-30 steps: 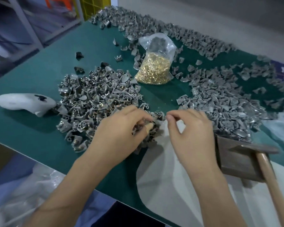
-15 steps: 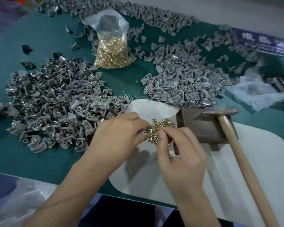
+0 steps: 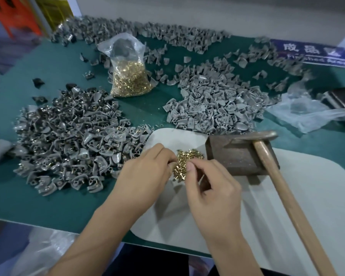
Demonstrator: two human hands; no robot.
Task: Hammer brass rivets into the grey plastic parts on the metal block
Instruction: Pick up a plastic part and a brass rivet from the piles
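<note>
clear bag (image 3: 127, 62): brass rivets | left hand (image 3: 145, 168): grip unclear | right hand (image 3: 211, 188): pinching loose rivets (image 3: 187, 160)

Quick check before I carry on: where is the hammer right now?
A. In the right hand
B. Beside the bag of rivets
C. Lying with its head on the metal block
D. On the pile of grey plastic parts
C: the hammer lies unheld, its head resting across the metal block, while both the left hand and right hand are at the loose brass rivets.
</note>
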